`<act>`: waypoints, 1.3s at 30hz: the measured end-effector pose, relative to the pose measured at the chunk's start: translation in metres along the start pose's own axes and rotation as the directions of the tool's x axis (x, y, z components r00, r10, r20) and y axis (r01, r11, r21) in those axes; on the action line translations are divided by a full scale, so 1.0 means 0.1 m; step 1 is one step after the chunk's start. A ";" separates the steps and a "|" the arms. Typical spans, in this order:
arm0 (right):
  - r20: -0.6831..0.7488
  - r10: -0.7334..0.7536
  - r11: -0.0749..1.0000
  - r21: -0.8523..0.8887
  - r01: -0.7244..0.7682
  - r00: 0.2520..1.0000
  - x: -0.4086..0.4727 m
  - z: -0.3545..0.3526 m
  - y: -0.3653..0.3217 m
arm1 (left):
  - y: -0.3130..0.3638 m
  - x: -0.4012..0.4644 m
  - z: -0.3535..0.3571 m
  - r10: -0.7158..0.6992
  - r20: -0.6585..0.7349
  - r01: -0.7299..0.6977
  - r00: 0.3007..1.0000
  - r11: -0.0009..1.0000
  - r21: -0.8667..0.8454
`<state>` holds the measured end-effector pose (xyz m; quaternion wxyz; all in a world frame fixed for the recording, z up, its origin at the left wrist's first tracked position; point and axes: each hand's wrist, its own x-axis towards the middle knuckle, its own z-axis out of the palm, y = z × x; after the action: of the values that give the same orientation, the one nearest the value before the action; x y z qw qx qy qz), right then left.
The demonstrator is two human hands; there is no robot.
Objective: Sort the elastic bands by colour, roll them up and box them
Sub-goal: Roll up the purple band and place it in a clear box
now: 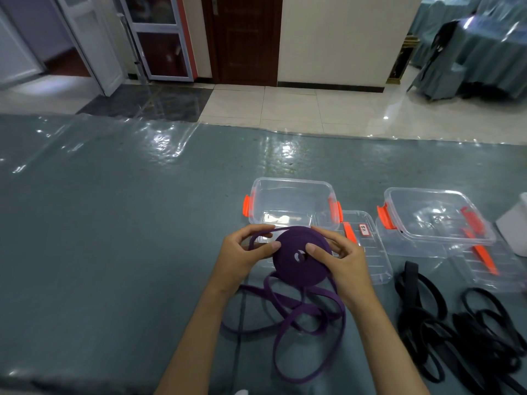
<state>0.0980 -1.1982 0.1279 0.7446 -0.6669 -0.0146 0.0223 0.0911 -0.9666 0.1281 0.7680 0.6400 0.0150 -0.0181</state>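
A purple elastic band is wound into a thick flat roll (296, 269), held above the table between both hands. My left hand (242, 255) grips the roll's left edge and pinches the band where it feeds onto the roll. My right hand (342, 258) holds the right side, thumb pressed on the roll's face. The loose purple tail (299, 323) lies in loops on the table below. A pile of black elastic bands (462, 332) lies at the right. Just behind the roll stands an open clear box with orange clips (291, 192).
A second clear box (439, 215) stands at the right, with two clear lids (370, 252) beside the boxes. A white object (516, 223) sits at the right edge. The table (114, 223) has a blue-grey cloth under clear plastic. Tiled floor and doors lie beyond.
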 end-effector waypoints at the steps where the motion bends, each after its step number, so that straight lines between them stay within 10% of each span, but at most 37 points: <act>1: -0.010 0.009 1.000 0.021 -0.009 1.000 0.01 0.01 0.00 | -0.01 0.01 0.02 0.018 -0.016 -0.019 1.000 1.000 -0.002; 11: -0.110 0.103 0.980 0.179 -0.082 0.989 0.21 0.07 0.06 | -0.14 0.14 0.21 0.150 -0.283 -0.164 0.947 0.986 -0.026; 17: -0.245 0.095 0.977 0.210 -0.043 0.965 0.49 0.15 0.10 | -0.19 0.41 0.32 -0.045 -0.237 0.011 0.971 0.990 -0.144; 30: -0.215 0.262 0.938 -0.171 -0.301 0.941 1.85 -0.04 0.50 | -0.34 1.94 0.39 -0.335 -0.272 0.302 0.902 0.940 -0.156; 39: -0.180 0.476 0.659 -0.575 -0.484 0.861 2.52 -0.20 1.14 | -1.13 2.59 0.30 -0.532 -0.342 0.567 0.774 0.823 0.003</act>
<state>0.3493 -1.1927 0.0105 0.4607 -0.8480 0.1606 0.2072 0.3443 -1.0191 0.0103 0.6805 0.6413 0.3272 -0.1366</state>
